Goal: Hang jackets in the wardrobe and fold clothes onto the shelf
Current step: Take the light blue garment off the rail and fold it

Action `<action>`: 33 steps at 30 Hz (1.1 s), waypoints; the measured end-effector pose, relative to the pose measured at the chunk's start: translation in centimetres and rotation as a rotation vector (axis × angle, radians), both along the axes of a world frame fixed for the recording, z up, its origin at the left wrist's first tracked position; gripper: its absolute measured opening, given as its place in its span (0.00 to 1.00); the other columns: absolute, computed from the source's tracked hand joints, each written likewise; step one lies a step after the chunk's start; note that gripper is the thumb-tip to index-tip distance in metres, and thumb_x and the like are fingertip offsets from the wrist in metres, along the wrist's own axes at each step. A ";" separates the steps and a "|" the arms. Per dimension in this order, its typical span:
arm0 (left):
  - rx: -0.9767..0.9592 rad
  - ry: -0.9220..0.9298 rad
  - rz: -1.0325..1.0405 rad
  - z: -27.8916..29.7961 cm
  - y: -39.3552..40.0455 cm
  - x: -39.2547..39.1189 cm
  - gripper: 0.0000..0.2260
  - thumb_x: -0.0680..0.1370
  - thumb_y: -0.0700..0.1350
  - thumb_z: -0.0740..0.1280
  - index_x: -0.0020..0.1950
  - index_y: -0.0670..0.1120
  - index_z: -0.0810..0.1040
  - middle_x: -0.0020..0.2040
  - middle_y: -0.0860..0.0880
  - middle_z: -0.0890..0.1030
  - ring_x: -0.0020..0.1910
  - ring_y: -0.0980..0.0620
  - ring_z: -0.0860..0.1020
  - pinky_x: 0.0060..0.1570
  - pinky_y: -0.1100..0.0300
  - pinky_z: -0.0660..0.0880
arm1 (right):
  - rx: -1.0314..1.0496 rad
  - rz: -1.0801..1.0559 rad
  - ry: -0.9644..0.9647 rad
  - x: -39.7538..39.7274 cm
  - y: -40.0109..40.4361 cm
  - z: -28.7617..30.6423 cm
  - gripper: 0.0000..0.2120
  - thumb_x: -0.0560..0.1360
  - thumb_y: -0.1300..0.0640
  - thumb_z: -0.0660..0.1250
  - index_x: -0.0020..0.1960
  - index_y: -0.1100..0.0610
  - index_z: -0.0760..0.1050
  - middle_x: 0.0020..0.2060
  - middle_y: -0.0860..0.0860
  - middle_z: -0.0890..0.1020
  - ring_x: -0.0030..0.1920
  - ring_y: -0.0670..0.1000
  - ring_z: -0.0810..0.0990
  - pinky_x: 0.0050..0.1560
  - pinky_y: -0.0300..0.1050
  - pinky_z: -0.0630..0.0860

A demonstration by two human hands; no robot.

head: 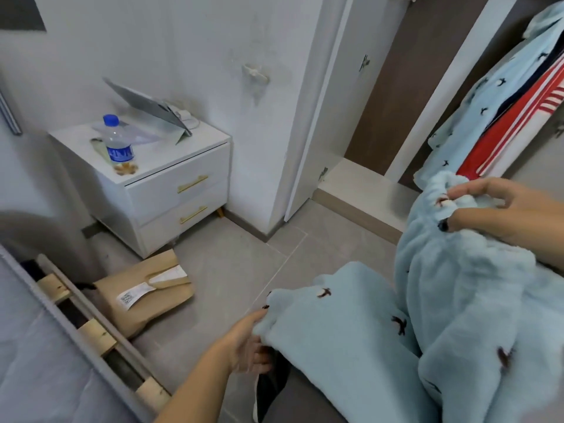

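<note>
A fluffy light-blue garment (442,300) with small dark bird marks hangs in front of me at the lower right. My right hand (500,209) pinches its upper edge between thumb and fingers. My left hand (247,343) grips a lower corner of the same garment, fingers curled under the fabric. In the open wardrobe (409,96) at the upper right hang a matching light-blue jacket (494,96) and a red-and-white striped garment (518,129). The wardrobe's bottom shelf (366,184) shows pale and bare.
A white nightstand (171,178) with a water bottle (117,141) and a propped tablet (149,108) stands at the left wall. A brown paper parcel (143,297) lies on the grey floor. The bed edge with wooden slats (94,334) runs along the lower left.
</note>
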State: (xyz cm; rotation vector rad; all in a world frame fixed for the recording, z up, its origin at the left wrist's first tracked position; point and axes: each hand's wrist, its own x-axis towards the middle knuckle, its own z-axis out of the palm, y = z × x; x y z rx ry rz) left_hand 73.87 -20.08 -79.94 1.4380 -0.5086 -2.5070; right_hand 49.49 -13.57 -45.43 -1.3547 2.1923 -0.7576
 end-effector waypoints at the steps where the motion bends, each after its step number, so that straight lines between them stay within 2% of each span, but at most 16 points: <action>1: 0.000 0.053 0.045 -0.2 0.0 -0.5 0.20 0.61 0.58 0.75 0.38 0.43 0.78 0.35 0.44 0.76 0.33 0.47 0.73 0.38 0.58 0.73 | 0.011 0.023 -0.009 0.3 -0.4 -0.1 0.31 0.42 0.36 0.75 0.45 0.30 0.76 0.45 0.35 0.76 0.45 0.43 0.77 0.37 0.39 0.69; 3: -0.011 0.142 0.202 -1.0 -0.5 -1.3 0.17 0.62 0.52 0.74 0.44 0.41 0.83 0.40 0.41 0.81 0.35 0.45 0.79 0.36 0.55 0.77 | 0.032 0.047 -0.048 0.6 -1.7 -0.7 0.26 0.48 0.41 0.79 0.45 0.32 0.77 0.47 0.36 0.76 0.46 0.43 0.76 0.37 0.38 0.69; 6: -0.001 0.285 0.387 -1.5 -1.5 -2.4 0.13 0.66 0.42 0.71 0.47 0.36 0.84 0.45 0.36 0.83 0.40 0.40 0.83 0.36 0.51 0.81 | 0.032 0.034 -0.107 0.7 -3.2 -1.9 0.15 0.60 0.47 0.76 0.45 0.37 0.79 0.47 0.40 0.79 0.44 0.46 0.79 0.36 0.39 0.70; 11: 0.028 0.362 0.464 -2.4 -2.6 -4.2 0.12 0.71 0.42 0.70 0.49 0.35 0.83 0.46 0.36 0.84 0.42 0.40 0.84 0.40 0.50 0.81 | 0.018 0.003 -0.195 0.2 -4.5 -3.5 0.12 0.65 0.52 0.75 0.46 0.42 0.79 0.39 0.35 0.80 0.35 0.39 0.80 0.33 0.34 0.69; 14: 0.052 0.302 0.499 -2.4 -3.5 -5.1 0.14 0.76 0.44 0.68 0.56 0.36 0.82 0.53 0.35 0.83 0.49 0.38 0.82 0.49 0.47 0.79 | 0.041 -0.013 -0.273 -0.4 -4.6 -4.3 0.12 0.67 0.54 0.74 0.48 0.42 0.79 0.43 0.37 0.80 0.32 0.36 0.80 0.29 0.32 0.72; 16: 0.050 0.209 0.507 -2.2 -4.2 -5.7 0.14 0.77 0.43 0.68 0.58 0.36 0.80 0.54 0.35 0.83 0.50 0.39 0.82 0.50 0.47 0.79 | 0.032 -0.031 -0.296 -0.9 -4.4 -4.6 0.12 0.68 0.55 0.73 0.50 0.43 0.79 0.46 0.38 0.79 0.31 0.34 0.79 0.27 0.31 0.72; 18: 0.020 0.165 0.471 -1.6 -4.7 -6.1 0.13 0.78 0.39 0.66 0.60 0.34 0.78 0.52 0.35 0.83 0.48 0.40 0.82 0.53 0.48 0.78 | 0.022 -0.052 -0.313 -1.2 -4.1 -4.6 0.13 0.68 0.55 0.73 0.50 0.44 0.79 0.47 0.38 0.79 0.32 0.34 0.80 0.29 0.32 0.72; 19: -0.002 0.154 0.463 -1.2 -4.9 -6.4 0.12 0.78 0.36 0.65 0.60 0.33 0.78 0.50 0.36 0.83 0.45 0.41 0.82 0.52 0.49 0.78 | 0.017 -0.063 -0.322 -1.5 -3.9 -4.6 0.12 0.68 0.55 0.73 0.50 0.43 0.79 0.47 0.38 0.79 0.33 0.36 0.81 0.30 0.32 0.71; 21: -0.046 0.175 0.495 -0.2 -5.4 -6.5 0.10 0.78 0.33 0.62 0.58 0.34 0.78 0.45 0.38 0.82 0.40 0.43 0.81 0.43 0.51 0.81 | 0.001 -0.097 -0.331 -1.9 -3.2 -4.3 0.12 0.69 0.54 0.73 0.51 0.43 0.78 0.47 0.40 0.80 0.37 0.41 0.82 0.32 0.35 0.72; 23: -0.117 0.213 0.550 1.7 -5.9 -6.4 0.10 0.78 0.31 0.60 0.55 0.36 0.78 0.43 0.39 0.82 0.39 0.43 0.82 0.36 0.52 0.81 | -0.018 -0.131 -0.331 -2.4 -2.2 -3.9 0.13 0.69 0.54 0.73 0.52 0.44 0.78 0.47 0.43 0.82 0.41 0.45 0.82 0.34 0.39 0.73; 27: -0.361 0.294 0.605 7.4 -6.7 -6.0 0.10 0.74 0.29 0.65 0.50 0.39 0.82 0.48 0.38 0.84 0.45 0.40 0.83 0.41 0.49 0.81 | -0.084 -0.206 -0.345 -3.7 0.6 -2.9 0.14 0.69 0.56 0.73 0.53 0.45 0.78 0.45 0.48 0.82 0.41 0.48 0.81 0.33 0.40 0.72; 30: -0.584 0.290 0.582 13.0 -6.5 -6.0 0.13 0.72 0.33 0.70 0.55 0.40 0.82 0.53 0.40 0.84 0.49 0.41 0.84 0.41 0.51 0.82 | -0.172 -0.261 -0.364 -5.1 2.8 -1.9 0.15 0.68 0.56 0.74 0.52 0.46 0.77 0.46 0.49 0.82 0.43 0.51 0.82 0.34 0.42 0.73; 33: -0.844 0.333 0.490 19.3 -5.2 -6.7 0.15 0.67 0.39 0.76 0.53 0.47 0.84 0.54 0.43 0.85 0.51 0.43 0.84 0.42 0.51 0.82 | -0.274 -0.298 -0.384 -6.4 5.0 -0.2 0.14 0.67 0.56 0.75 0.51 0.46 0.77 0.45 0.49 0.82 0.41 0.50 0.82 0.31 0.40 0.74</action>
